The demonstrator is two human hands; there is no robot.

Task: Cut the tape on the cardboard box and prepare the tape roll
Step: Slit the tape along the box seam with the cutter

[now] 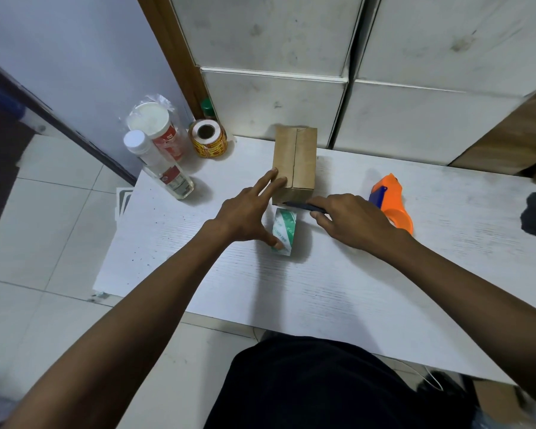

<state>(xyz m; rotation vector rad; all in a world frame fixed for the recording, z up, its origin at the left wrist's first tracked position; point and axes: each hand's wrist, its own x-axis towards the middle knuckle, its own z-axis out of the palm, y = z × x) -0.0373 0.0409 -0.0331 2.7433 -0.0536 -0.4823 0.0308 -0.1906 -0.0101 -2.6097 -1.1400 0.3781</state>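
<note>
A brown cardboard box stands mid-table on the white wooden table. The left hand, fingers spread, steadies its near left edge. The right hand clamps a dark blue cutter against the box's near face. A green-and-white tape roll stands just near, under the left thumb.

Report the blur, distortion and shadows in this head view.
Head view: wide-angle bending curves the white table edges; frame corners are smeared; the brown cardboard box is sharp; the green-and-white tape roll casts a soft shadow rightward.
</note>
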